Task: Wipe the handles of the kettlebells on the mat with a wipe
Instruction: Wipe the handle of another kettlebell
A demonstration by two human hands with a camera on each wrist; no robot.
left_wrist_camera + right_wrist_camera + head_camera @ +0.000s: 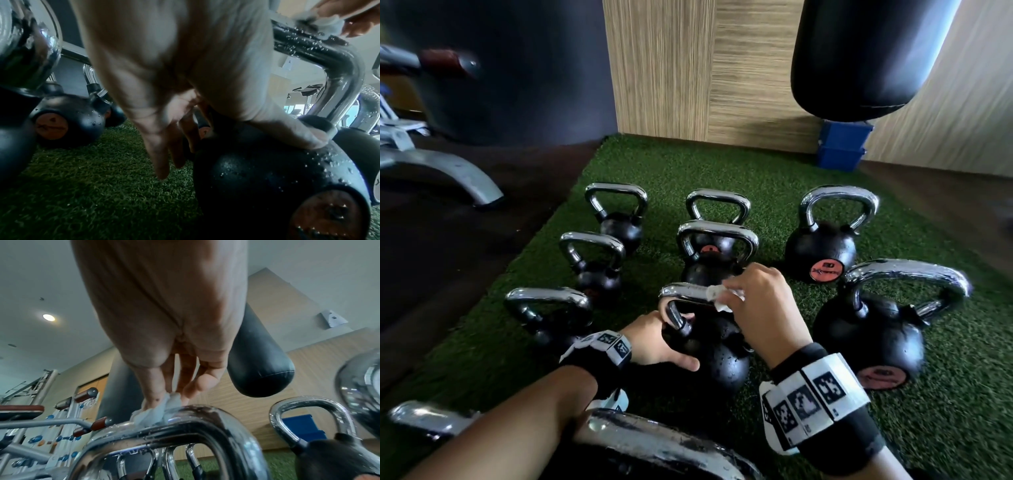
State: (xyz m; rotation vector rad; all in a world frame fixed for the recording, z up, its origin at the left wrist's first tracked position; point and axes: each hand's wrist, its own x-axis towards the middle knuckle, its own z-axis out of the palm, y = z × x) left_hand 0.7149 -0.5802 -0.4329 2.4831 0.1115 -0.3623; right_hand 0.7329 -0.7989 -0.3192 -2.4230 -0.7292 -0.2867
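Observation:
Several black kettlebells with chrome handles stand on the green turf mat (774, 164). On the front-middle kettlebell (715, 353), my left hand (654, 339) holds the ball by the handle's left leg, thumb (304, 136) across the wet top and fingers (162, 155) down the far side. My right hand (756, 301) pinches a crumpled white wipe (719, 296) and presses it on the top bar of that handle (681, 291). In the right wrist view the wipe (156, 415) sits on the wet chrome bar (195, 423) under the fingertips. Droplets cover the handle (320, 47) and the ball (267, 175).
A big kettlebell (873, 339) stands close on the right, smaller ones (551, 315) on the left and behind. Another chrome handle (654, 445) lies under my left forearm. A black punching bag (866, 58) hangs above a blue box (842, 144). A grey bench frame (441, 171) stands left.

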